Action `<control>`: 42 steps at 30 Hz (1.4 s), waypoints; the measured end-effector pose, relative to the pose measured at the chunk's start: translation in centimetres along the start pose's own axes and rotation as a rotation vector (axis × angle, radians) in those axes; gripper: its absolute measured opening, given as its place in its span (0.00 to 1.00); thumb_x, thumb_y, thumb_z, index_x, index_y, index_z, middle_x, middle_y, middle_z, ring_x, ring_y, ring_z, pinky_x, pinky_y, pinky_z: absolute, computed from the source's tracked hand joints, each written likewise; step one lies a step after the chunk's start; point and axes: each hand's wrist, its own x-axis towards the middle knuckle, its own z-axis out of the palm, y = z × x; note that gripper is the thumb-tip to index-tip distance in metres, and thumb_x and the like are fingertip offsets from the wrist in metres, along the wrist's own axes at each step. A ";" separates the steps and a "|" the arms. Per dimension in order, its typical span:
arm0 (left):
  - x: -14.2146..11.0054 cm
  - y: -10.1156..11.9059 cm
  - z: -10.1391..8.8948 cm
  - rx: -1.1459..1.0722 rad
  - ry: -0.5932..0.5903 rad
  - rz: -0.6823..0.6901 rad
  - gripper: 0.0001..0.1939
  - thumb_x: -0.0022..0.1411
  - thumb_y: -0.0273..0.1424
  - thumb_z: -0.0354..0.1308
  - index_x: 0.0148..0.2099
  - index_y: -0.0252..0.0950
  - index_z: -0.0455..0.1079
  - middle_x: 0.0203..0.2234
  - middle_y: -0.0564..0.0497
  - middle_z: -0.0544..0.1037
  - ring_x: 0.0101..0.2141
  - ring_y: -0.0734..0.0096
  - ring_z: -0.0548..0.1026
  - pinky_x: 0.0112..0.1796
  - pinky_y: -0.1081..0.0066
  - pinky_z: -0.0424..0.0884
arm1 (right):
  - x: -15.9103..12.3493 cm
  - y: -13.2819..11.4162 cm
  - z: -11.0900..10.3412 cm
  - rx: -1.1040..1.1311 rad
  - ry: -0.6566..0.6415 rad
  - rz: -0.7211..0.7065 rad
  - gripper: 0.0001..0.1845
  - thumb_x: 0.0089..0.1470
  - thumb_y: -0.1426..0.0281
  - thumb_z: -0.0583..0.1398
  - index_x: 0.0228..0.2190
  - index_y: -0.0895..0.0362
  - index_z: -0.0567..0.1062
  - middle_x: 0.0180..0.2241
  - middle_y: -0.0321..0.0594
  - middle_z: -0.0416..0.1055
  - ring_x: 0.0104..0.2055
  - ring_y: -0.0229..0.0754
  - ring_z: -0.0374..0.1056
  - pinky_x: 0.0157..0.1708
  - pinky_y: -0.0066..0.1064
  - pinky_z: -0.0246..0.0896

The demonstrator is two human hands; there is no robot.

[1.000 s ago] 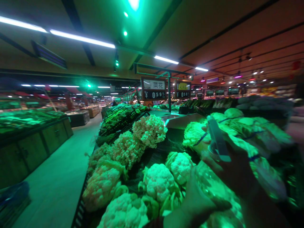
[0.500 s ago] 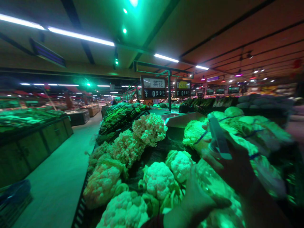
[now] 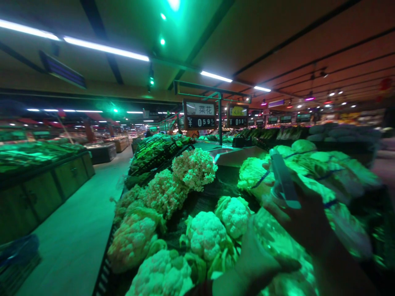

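Observation:
My right hand (image 3: 300, 218) is closed around a flat grey handheld device (image 3: 282, 179), held upright over the produce stand. My left hand (image 3: 257, 263) rests at the bottom of the view with its fingers wrapped on a large pale green vegetable (image 3: 277, 242), probably a wrapped cabbage. Just left of the hands lie several cauliflower heads (image 3: 205, 234) on the sloping black display rack (image 3: 200, 197). Green light tints everything.
Banded cabbages (image 3: 327, 172) are stacked to the right. A price sign (image 3: 199, 115) hangs above the stand. A pale aisle floor (image 3: 77, 230) runs along the left, bordered by a low produce counter (image 3: 43, 181). A dark basket (image 3: 18, 255) sits at bottom left.

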 end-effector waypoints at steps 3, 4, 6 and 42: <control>-0.1 -0.3 -0.2 0.020 0.014 0.022 0.43 0.29 0.22 0.82 0.52 0.35 0.77 0.51 0.43 0.83 0.56 0.40 0.79 0.57 0.48 0.75 | -0.1 0.1 0.0 0.034 -0.001 -0.006 0.22 0.56 0.69 0.57 0.52 0.56 0.68 0.24 0.31 0.69 0.19 0.36 0.66 0.19 0.25 0.65; -0.1 -0.5 -0.3 0.026 0.009 0.019 0.43 0.28 0.22 0.82 0.52 0.34 0.76 0.51 0.41 0.83 0.56 0.38 0.79 0.57 0.46 0.75 | -0.1 0.0 0.0 0.048 -0.007 0.001 0.23 0.55 0.69 0.57 0.53 0.56 0.68 0.24 0.31 0.69 0.19 0.36 0.66 0.18 0.25 0.65; 0.0 -0.7 -0.4 0.011 -0.008 0.022 0.47 0.29 0.22 0.82 0.55 0.33 0.73 0.52 0.38 0.83 0.56 0.35 0.78 0.57 0.43 0.74 | -0.1 -0.1 -0.1 0.050 -0.009 0.001 0.24 0.55 0.69 0.57 0.54 0.55 0.68 0.24 0.31 0.69 0.19 0.37 0.66 0.18 0.26 0.65; 0.4 0.1 -0.1 0.074 -0.016 -0.006 0.48 0.26 0.22 0.81 0.55 0.33 0.74 0.53 0.38 0.83 0.56 0.31 0.78 0.57 0.40 0.73 | 0.8 -0.8 -0.4 -0.008 0.033 -0.102 0.03 0.54 0.70 0.56 0.34 0.54 0.65 0.21 0.31 0.68 0.16 0.34 0.64 0.17 0.22 0.62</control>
